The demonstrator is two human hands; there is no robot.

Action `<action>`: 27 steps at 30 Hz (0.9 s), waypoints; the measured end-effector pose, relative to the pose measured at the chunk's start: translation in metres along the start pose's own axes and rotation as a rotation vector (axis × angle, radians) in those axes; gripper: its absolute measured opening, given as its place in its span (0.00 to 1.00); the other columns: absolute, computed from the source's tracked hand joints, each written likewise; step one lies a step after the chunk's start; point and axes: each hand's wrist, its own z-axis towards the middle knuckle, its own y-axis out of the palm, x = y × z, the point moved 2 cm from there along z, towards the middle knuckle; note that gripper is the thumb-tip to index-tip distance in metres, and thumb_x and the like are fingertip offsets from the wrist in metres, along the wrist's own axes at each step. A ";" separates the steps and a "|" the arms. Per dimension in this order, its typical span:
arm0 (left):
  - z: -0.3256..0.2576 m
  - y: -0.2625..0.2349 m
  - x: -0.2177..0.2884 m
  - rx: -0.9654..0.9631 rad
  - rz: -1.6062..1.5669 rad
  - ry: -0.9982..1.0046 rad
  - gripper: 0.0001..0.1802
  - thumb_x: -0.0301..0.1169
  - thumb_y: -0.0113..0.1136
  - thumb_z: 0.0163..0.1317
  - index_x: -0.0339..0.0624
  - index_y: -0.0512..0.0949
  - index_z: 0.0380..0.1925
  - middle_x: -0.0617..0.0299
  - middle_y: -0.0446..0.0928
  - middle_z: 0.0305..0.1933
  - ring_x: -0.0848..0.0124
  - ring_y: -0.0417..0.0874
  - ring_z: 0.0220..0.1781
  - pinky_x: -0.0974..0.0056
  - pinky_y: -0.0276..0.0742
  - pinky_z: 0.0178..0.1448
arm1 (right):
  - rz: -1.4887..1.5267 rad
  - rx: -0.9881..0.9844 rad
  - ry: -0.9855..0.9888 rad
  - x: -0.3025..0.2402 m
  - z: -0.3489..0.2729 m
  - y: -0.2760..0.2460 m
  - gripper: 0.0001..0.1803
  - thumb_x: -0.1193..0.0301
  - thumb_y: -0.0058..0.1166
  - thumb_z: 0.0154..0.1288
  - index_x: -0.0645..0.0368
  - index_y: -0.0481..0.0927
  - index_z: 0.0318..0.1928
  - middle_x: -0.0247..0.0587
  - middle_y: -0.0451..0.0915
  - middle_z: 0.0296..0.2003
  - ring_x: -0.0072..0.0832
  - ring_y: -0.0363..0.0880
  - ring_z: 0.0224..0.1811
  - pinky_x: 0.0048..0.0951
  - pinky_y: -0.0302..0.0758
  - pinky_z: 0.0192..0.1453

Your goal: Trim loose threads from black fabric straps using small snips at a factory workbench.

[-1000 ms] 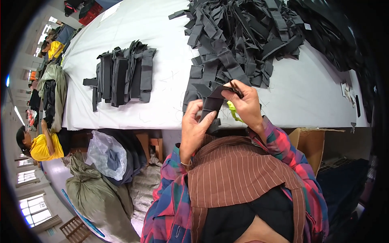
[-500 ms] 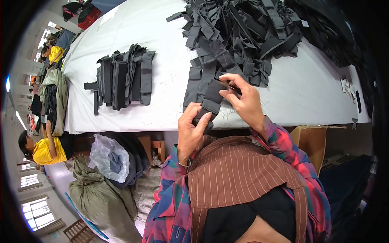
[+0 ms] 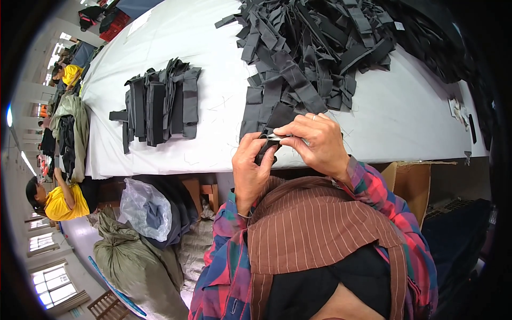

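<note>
Big white table (image 3: 213, 80) takes up most of the room from where I'm standing; on its far right there's a huge loose heap of dark strap pieces (image 3: 320, 48), way too tangled to count; over to the left sits one tidy stack of folded dark pieces (image 3: 160, 106), well apart from the heap. Under the table's near edge: one olive sack (image 3: 133, 261), one clear plastic bag (image 3: 144, 208), and one brown cardboard box (image 3: 410, 184) off to the right. At the table's near edge both hands are working one dark strap piece (image 3: 265, 154); left hand (image 3: 250, 170) has its fingers curled tight around the lower end; right hand (image 3: 314, 144) pinches the top, fingers closed, maybe with something small and pale under them, hard to tell.
</note>
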 end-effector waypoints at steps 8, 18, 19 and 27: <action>-0.001 0.000 -0.004 -0.007 0.091 0.082 0.09 0.20 0.63 0.53 0.34 0.78 0.35 0.54 0.77 0.38 0.61 0.79 0.36 0.64 0.74 0.38 | -0.045 -0.001 -0.016 -0.001 0.000 -0.001 0.06 0.67 0.64 0.53 0.50 0.84 0.34 0.27 0.75 0.21 0.27 0.71 0.24 0.29 0.59 0.30; -0.003 0.002 -0.003 -0.047 0.179 0.074 0.09 0.21 0.64 0.50 0.35 0.77 0.33 0.54 0.76 0.39 0.55 0.77 0.40 0.58 0.74 0.42 | -0.060 0.130 0.055 0.009 0.002 -0.009 0.09 0.69 0.65 0.52 0.50 0.84 0.36 0.28 0.78 0.24 0.27 0.73 0.26 0.29 0.61 0.32; -0.003 0.002 -0.003 -0.050 0.178 0.074 0.09 0.21 0.64 0.50 0.35 0.77 0.33 0.54 0.76 0.39 0.55 0.77 0.40 0.58 0.74 0.42 | -0.062 0.132 0.058 0.010 0.003 -0.009 0.09 0.69 0.65 0.52 0.50 0.84 0.36 0.28 0.78 0.24 0.27 0.73 0.26 0.29 0.61 0.32; -0.006 0.003 -0.002 -0.057 0.270 0.179 0.10 0.22 0.65 0.49 0.36 0.77 0.32 0.54 0.76 0.39 0.56 0.77 0.41 0.57 0.73 0.42 | -0.130 0.146 0.126 0.022 -0.001 -0.008 0.08 0.70 0.63 0.54 0.52 0.83 0.37 0.30 0.79 0.26 0.31 0.72 0.26 0.30 0.64 0.33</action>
